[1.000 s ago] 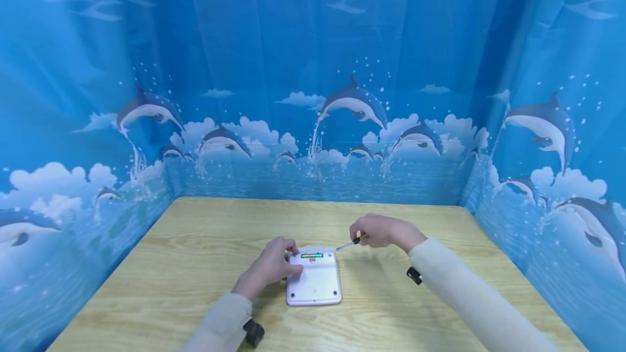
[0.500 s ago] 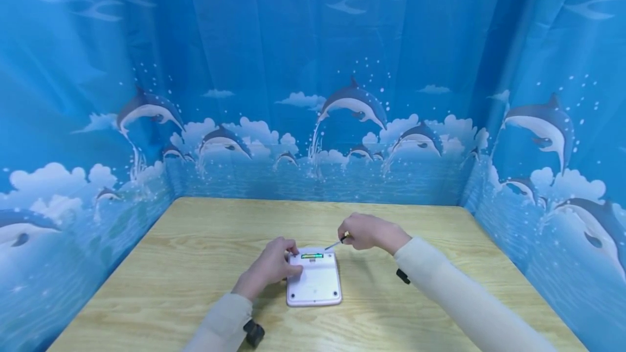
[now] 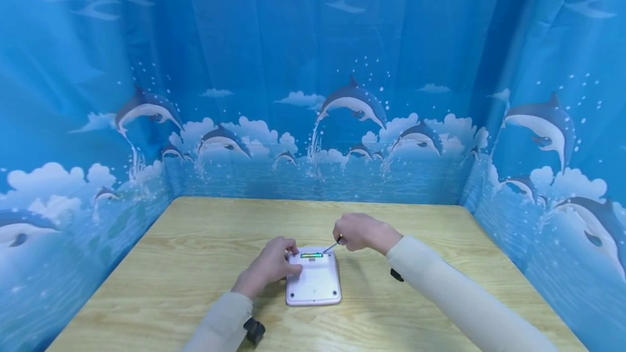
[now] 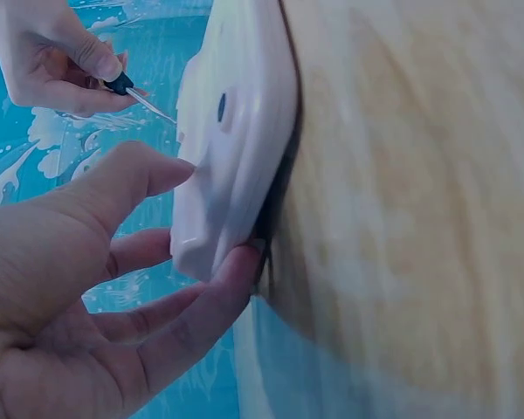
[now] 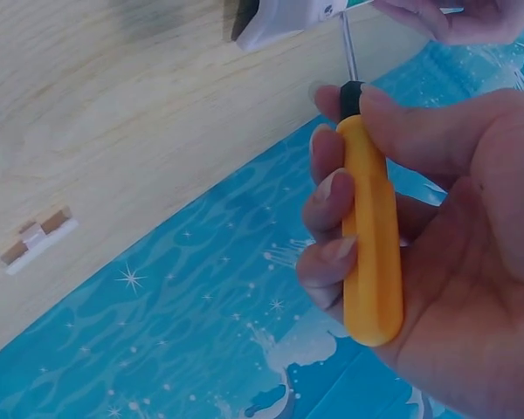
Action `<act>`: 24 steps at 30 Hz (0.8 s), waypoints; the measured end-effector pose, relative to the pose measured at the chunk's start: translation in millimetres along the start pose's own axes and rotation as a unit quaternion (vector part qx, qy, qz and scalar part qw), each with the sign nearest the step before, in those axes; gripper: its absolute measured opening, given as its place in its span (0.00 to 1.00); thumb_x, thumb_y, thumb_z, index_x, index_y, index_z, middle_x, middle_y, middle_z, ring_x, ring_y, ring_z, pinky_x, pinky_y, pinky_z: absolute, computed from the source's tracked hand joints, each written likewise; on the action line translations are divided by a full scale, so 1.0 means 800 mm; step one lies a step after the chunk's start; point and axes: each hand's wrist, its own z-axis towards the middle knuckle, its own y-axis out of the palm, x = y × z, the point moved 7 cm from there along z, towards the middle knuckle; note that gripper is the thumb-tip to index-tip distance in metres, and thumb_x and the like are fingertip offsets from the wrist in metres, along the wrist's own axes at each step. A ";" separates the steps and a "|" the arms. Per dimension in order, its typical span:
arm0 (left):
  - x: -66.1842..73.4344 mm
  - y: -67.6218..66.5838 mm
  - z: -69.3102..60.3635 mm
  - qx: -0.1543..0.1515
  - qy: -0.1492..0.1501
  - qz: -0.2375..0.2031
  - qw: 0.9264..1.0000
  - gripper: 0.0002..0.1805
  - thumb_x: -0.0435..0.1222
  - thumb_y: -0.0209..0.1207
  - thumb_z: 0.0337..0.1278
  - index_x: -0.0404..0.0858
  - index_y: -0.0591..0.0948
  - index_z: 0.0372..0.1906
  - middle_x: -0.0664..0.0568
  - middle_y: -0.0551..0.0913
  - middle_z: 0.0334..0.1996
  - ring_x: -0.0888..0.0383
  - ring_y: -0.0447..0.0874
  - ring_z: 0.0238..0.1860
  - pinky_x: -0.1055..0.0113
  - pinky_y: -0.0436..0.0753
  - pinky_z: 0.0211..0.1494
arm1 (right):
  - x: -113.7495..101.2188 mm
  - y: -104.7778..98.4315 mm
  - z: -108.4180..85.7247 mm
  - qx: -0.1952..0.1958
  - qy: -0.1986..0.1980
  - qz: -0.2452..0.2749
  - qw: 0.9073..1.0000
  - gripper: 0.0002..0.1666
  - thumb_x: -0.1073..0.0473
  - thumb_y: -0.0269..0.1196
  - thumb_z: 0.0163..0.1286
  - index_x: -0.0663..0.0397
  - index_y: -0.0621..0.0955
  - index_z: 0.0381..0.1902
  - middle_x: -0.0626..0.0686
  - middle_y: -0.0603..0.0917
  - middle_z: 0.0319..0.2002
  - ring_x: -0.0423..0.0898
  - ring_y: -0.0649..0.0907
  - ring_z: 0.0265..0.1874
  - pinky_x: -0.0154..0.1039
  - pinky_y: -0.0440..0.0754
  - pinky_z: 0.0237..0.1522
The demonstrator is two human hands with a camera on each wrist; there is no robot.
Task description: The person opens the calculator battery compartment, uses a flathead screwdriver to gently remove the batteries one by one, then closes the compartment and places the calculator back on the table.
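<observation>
A flat white device, probably a calculator point(image 3: 315, 281), lies with its underside up on the table; round dark feet sit near its corners. In its open battery slot near the far edge lies a green battery point(image 3: 311, 255). My left hand point(image 3: 271, 261) grips the device's left edge, thumb on the upper face and fingers along the side point(image 4: 96, 288). With curled fingers my right hand point(image 3: 362, 231) holds a screwdriver point(image 5: 371, 236) with a yellow handle and black collar. Its metal shaft slants down to the right end of the battery; exact contact at the tip cannot be told.
A small white cover piece point(image 5: 39, 240) lies on the wooden table point(image 3: 210, 232), seen in the right wrist view. A blue dolphin-print curtain point(image 3: 293, 69) hangs around the table's back and sides.
My right hand has moved left with the screwdriver, bringing its tip from beside the device's far right corner to the right end of the battery. The left hand and the device stay put.
</observation>
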 end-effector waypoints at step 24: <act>0.009 -0.002 0.004 -0.011 0.032 0.031 0.999 0.15 0.33 0.76 0.44 0.40 0.82 0.36 0.50 0.80 0.35 0.56 0.75 0.33 0.66 0.76 0.33 | -0.017 -0.007 0.010 -0.030 0.033 -0.048 0.998 0.29 0.70 0.61 0.70 0.42 0.66 0.13 0.43 0.56 0.14 0.40 0.55 0.18 0.34 0.56 0.23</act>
